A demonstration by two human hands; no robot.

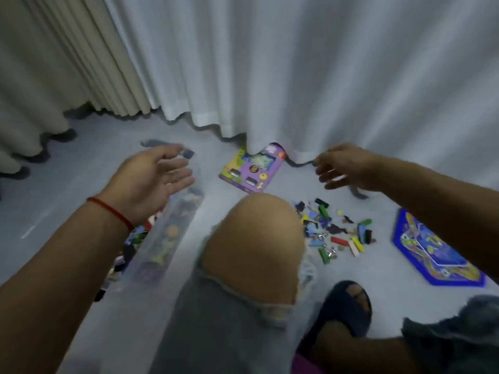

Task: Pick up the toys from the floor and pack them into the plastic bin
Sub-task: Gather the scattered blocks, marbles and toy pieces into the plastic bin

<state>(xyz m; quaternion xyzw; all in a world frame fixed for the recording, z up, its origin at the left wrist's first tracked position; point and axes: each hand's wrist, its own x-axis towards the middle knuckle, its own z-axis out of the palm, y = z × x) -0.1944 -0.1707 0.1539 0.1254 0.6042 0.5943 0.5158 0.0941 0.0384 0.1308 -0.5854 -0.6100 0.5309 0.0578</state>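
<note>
Two hands reach forward over the floor (pixel 81 168), neither holding anything. The left hand (pixel 151 179) hovers palm up above the far end of the clear plastic bin (pixel 164 238), its fingers (pixel 175 168) straight and loosely spread; a red string (pixel 113 211) circles that wrist. The right hand (pixel 343 166) hangs farther right, near the hem of the white curtain (pixel 297 76), with its fingers (pixel 328 172) slightly bent and apart; whether their tips brush the curtain cannot be told through the blur.

The bin lies on the floor at the left, just beside a bare knee (pixel 259 238) that shows through torn grey jeans. Small coloured toys show through its wall, and more lie by its left side under the left forearm. A loose pile of small bricks (pixel 334 230) lies on the floor to the right of the knee, well below the right hand. A purple toy box (pixel 251 168) lies far centre, its far edge tucked under the curtain. A blue game board (pixel 432 252) lies flat at the right, partly hidden by the right forearm. A dark slipper (pixel 348 309) is on the foot near the bottom. A beige curtain (pixel 67 58) hangs at the far left.
</note>
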